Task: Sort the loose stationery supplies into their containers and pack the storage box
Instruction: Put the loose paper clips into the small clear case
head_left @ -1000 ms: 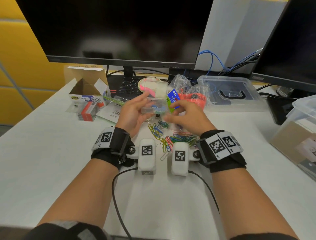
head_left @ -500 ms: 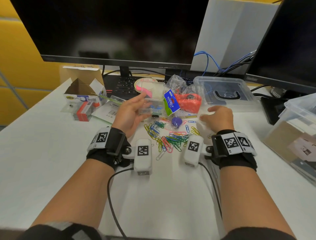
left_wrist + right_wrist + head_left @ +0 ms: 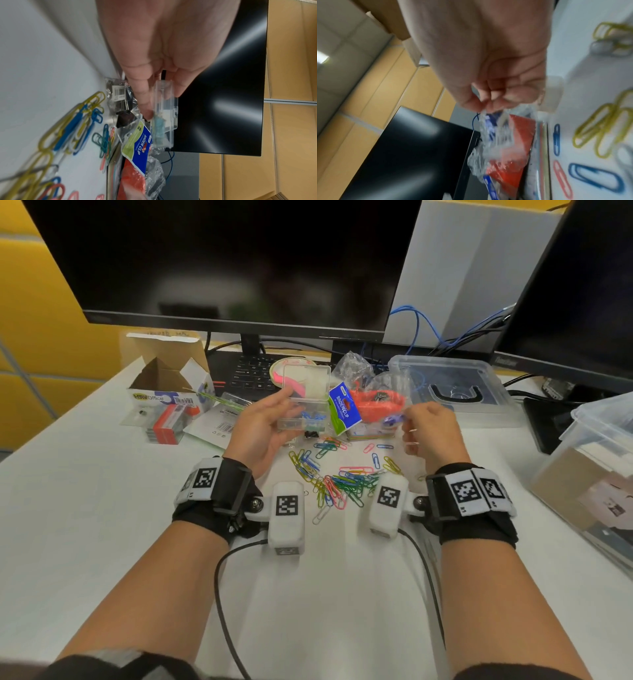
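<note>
On the white desk (image 3: pixel 102 525) under the dark monitor (image 3: pixel 222 261), the left hand (image 3: pixel 260 429) grips an open clear case (image 3: pixel 303 405) above the scattered paper clips (image 3: pixel 339 481) while the right hand (image 3: pixel 433 433) pinches a crinkly plastic bag (image 3: pixel 494 135) just beside it.

White desk (image 3: pixel 85 525) (yellow wall (image 3: pixel 41 302) behind)

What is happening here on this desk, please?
A person is sorting stationery at a white desk. The left hand holds a small clear plastic box with its lid open and a few blue pieces inside. The right hand pinches a small clear bag with something blue in it. Many coloured paper clips lie loose on the desk between the wrists, not yet packed.
</note>
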A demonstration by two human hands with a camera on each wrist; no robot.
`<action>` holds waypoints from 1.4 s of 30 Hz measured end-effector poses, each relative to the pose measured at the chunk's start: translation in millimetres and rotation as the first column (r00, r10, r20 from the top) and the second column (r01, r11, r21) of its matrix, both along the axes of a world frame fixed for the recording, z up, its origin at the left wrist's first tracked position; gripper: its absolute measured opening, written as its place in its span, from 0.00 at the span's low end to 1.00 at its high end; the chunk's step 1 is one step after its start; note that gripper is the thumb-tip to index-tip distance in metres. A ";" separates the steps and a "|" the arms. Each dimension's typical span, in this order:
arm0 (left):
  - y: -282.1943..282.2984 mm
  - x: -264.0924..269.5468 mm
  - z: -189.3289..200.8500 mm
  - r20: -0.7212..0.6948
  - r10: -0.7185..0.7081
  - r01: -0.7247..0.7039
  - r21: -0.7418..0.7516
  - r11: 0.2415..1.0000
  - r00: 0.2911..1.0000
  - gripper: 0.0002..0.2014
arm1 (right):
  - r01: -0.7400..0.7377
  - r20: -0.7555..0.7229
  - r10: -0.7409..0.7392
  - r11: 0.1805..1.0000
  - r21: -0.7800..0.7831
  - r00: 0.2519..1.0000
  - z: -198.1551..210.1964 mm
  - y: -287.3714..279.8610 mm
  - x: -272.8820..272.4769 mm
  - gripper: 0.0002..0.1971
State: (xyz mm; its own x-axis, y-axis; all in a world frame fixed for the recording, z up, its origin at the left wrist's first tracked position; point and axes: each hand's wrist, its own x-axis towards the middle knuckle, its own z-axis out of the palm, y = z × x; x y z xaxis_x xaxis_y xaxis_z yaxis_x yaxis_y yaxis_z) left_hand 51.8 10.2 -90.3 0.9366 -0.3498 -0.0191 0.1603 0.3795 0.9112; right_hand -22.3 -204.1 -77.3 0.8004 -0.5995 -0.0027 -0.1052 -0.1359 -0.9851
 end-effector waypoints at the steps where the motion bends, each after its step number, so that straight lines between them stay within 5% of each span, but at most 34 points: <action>1: -0.2 -0.4 0.3 0.003 -0.003 0.003 0.000 1.000 1.000 0.19 | 0.070 0.078 -0.079 0.990 0.120 0.994 0.0 -4.8 -1.4 0.05; 6: -0.4 -2.4 1.6 0.003 -0.001 0.001 0.004 1.000 1.000 0.19 | 0.304 0.194 -0.378 0.895 0.326 0.905 -8.0 -21.4 -5.2 0.07; 12: -0.5 -5.4 4.1 -0.017 0.001 -0.001 0.016 1.000 1.000 0.18 | 0.283 -0.057 -0.278 0.954 0.095 0.959 -19.5 -31.5 -6.4 0.10; 16: -1.9 -9.1 6.1 -0.026 -0.010 0.010 0.018 1.000 1.000 0.18 | 0.230 -0.047 -0.234 0.970 -0.083 0.971 -12.4 -19.8 -4.0 0.03; 17: -2.3 -9.7 6.4 -0.025 -0.013 0.013 0.018 1.000 1.000 0.18 | 0.222 -0.053 -0.229 0.967 -0.124 0.972 -12.8 -16.8 -1.8 0.11; 22: -4.6 -14.8 8.6 -0.024 -0.035 0.035 -0.002 0.999 0.999 0.17 | -0.043 -0.229 -0.079 0.873 -0.486 0.970 -6.6 5.3 1.6 0.07; 25: -5.5 -16.3 9.1 -0.019 -0.045 0.045 -0.004 0.999 0.999 0.16 | -0.290 -0.439 0.008 0.760 -0.582 0.899 -4.6 16.2 1.5 0.17; 29: -6.6 -16.1 7.4 -0.029 -0.055 0.055 -0.001 0.999 0.998 0.17 | -0.431 -0.504 0.090 0.661 -0.615 0.859 -3.8 25.5 3.5 0.19; 33: -6.9 -16.1 7.7 -0.028 -0.070 0.070 0.002 0.998 0.997 0.17 | -0.388 -0.432 0.126 0.703 -0.596 0.893 -6.8 29.1 6.4 0.09; 38: -7.9 -16.7 6.6 -0.023 -0.084 0.084 -0.001 0.996 0.996 0.18 | -0.389 -0.390 0.168 0.697 -0.603 0.905 -8.6 29.9 6.8 0.10; 42: -9.1 -17.6 5.3 -0.037 -0.116 0.116 0.001 0.993 0.993 0.18 | -0.169 -0.081 0.149 0.818 -0.550 0.986 -8.1 30.3 6.8 0.08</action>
